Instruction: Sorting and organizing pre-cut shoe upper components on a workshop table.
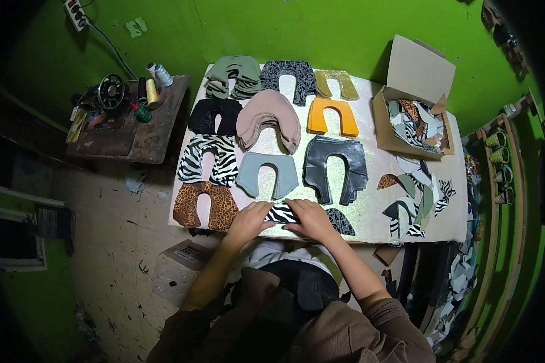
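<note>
At the near edge of the table, my left hand (250,220) and my right hand (312,219) hold the two ends of a zebra-print piece (281,213). Fingers and thumbs close around it, hiding its ends. Just right of my right hand lies a black-and-grey patterned piece (341,222), partly covered by the hand. Beyond my hands are a grey-blue U-shaped piece (257,166) and a stack of black U-shaped pieces (312,172). Leopard-print U-shaped pieces (186,206) rest to the left of my left hand, below a zebra-print stack (191,158).
More U-shaped stacks, among them pink (266,107), orange (318,115) and green (242,66), cover the table (372,209). On its right are loose scraps (427,196) and an open cardboard box (399,142) of offcuts. A sewing machine (111,91) stands left; a rack (496,242) lines the right wall.
</note>
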Demonstrator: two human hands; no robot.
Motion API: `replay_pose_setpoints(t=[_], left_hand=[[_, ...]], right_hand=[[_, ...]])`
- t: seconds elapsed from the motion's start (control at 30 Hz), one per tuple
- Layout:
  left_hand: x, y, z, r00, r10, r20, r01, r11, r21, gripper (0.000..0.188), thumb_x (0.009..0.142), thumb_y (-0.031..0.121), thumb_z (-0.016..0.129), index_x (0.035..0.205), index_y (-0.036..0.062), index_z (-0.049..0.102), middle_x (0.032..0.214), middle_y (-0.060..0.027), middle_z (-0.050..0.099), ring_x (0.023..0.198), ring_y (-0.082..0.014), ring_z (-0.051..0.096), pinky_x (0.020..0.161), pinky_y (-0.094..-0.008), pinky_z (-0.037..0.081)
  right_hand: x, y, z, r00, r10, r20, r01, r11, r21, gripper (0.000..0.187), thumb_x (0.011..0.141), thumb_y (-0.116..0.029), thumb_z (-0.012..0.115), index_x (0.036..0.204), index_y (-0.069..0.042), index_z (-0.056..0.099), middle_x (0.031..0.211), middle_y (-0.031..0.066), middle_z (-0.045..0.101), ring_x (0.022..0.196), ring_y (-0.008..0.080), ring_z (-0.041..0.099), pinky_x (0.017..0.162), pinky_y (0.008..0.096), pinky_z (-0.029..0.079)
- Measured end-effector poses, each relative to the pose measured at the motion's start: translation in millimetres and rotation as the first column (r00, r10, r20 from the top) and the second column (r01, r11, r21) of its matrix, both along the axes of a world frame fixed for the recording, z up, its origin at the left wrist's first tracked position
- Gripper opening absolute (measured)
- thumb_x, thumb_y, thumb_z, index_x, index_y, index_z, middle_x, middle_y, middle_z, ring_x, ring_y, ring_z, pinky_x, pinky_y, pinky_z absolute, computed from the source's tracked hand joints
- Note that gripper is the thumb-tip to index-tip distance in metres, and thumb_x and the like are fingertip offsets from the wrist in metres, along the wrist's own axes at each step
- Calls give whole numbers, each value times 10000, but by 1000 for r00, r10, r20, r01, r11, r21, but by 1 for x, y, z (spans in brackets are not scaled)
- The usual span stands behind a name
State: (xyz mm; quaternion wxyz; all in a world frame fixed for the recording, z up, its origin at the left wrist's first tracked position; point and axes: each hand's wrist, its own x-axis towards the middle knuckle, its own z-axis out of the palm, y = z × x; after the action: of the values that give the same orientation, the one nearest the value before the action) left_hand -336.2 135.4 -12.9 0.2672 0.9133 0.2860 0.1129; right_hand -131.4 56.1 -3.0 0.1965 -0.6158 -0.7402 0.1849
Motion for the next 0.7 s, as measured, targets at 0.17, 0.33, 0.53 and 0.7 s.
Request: replay_pose_setpoints(t=[0.17,0.33,0.53,0.7], left_hand=[[-5,-2,1,999,11,32,-12,999,31,498,761,250,680,1176,27,521,1065,-114,574,984,-285,554,822,-378,462],[-16,-1,-5,999,17,38,-16,1000,-18,456,788,271,658,1166,45,541,1047,-112,588,968,-294,565,821,-365,465],[-15,-1,-4,999,27,43,-26,999,-28,416,798,253,652,1148,52,551,1038,-110,591,963,-292,567,814,-370,467],[-11,-1,-1,1000,20,22,-19,999,-33,428,799,241,654,1168,53,544,1087,-113,590,993,-293,565,835,-365,464]], right_hand=[[8,-5,-4,1000,-9,-28,9,1000,11,600,694,-336,728,1188,-49,544,1060,90,597,956,280,575,815,373,456],[15,-7,-1,999,9,-45,-11,999,-37,537,749,-344,684,1200,-85,549,1019,93,615,936,280,587,809,373,456],[13,-10,1,998,-17,-54,15,999,-34,545,743,-346,691,1191,-68,552,1021,98,610,931,284,590,800,374,462],[12,-13,-10,997,-40,-64,38,999,-20,575,728,-349,705,1195,-53,544,1029,101,603,932,290,588,789,372,470]])
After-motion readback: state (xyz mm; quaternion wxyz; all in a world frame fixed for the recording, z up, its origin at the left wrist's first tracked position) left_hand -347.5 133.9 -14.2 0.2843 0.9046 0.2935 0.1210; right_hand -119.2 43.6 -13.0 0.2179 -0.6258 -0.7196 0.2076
